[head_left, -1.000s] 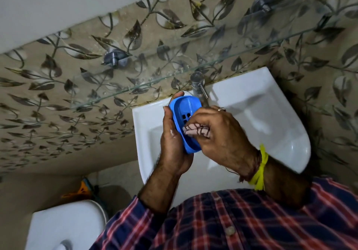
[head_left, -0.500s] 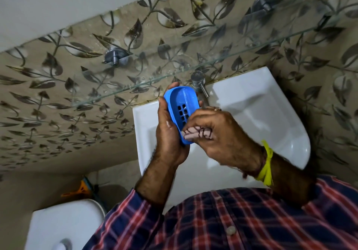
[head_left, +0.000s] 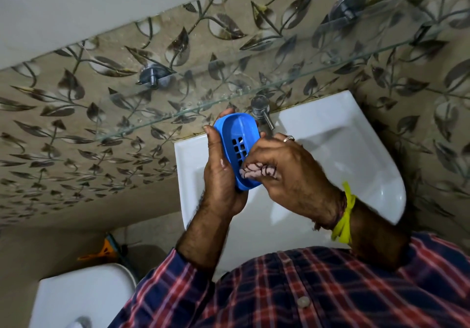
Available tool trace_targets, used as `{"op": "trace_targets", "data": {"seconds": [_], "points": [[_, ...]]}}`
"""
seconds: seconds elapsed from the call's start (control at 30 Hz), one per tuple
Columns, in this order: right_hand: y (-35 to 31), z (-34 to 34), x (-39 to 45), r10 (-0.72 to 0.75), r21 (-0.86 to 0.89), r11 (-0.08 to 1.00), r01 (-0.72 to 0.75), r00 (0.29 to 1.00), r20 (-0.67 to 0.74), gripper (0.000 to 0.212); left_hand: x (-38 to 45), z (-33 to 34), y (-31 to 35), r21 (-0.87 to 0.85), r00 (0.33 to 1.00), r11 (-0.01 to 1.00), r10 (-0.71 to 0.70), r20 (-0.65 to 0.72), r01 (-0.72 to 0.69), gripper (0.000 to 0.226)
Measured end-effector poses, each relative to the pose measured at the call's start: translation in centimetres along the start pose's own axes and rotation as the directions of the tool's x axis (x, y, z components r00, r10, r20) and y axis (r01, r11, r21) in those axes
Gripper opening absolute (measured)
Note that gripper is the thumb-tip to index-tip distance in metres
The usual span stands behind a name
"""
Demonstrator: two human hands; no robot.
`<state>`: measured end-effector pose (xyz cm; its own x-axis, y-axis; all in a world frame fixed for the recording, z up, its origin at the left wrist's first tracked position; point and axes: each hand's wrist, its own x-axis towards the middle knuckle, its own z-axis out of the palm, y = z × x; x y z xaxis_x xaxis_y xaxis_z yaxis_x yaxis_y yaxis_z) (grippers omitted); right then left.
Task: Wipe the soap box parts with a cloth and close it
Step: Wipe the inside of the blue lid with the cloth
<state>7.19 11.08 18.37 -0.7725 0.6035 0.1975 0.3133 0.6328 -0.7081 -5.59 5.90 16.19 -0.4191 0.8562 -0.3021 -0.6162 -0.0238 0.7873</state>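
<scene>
My left hand [head_left: 220,175] grips a blue oval soap box part [head_left: 237,137] with drain slots, holding it tilted on edge over the white washbasin [head_left: 343,154]. A small pale patterned cloth [head_left: 256,172] is pinched in my right hand [head_left: 287,172] and pressed against the lower inside of the blue part. No other soap box part is visible.
A chrome tap [head_left: 262,110] stands at the back rim of the basin, just behind the blue part. A glass shelf [head_left: 178,109] juts from the leaf-patterned tile wall above. A white toilet tank [head_left: 84,299] sits at lower left, with an orange tool [head_left: 106,250] beside it.
The cloth in my right hand has slid down to the lower end of the blue part, so more of its drain slots show. My left hand has shifted the part slightly left.
</scene>
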Motion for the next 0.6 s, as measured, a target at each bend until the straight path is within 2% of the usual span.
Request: {"op": "trace_targets", "data": {"seconds": [0.07,0.23,0.37,0.47,0.6], "points": [[-0.1,-0.1,-0.5,0.003,-0.006,1.000,-0.002,0.999,0.043,0.016,-0.1,0.1,0.2,0.010,1.000,1.000,0.011,0.003,-0.011,0.063],[-0.6,-0.2,0.3,0.076,-0.099,0.992,-0.080,0.996,-0.046,0.014,0.3,-0.1,0.1,-0.016,1.000,1.000,-0.005,-0.003,0.005,0.058],[-1.0,-0.4,-0.1,0.062,-0.145,0.988,-0.053,0.997,0.056,0.014,0.2,0.0,0.4,-0.002,1.000,1.000,0.009,0.009,-0.009,0.063],[-1.0,-0.4,0.1,0.117,-0.227,0.967,-0.118,0.993,-0.019,0.015,0.4,-0.1,-0.1,-0.001,1.000,1.000,0.011,0.005,-0.011,0.055],[-1.3,0.0,0.5,0.047,-0.125,0.990,-0.058,0.995,-0.088,0.018,0.4,-0.1,0.3,-0.031,1.000,0.999,0.009,-0.011,-0.009,0.056]]}}
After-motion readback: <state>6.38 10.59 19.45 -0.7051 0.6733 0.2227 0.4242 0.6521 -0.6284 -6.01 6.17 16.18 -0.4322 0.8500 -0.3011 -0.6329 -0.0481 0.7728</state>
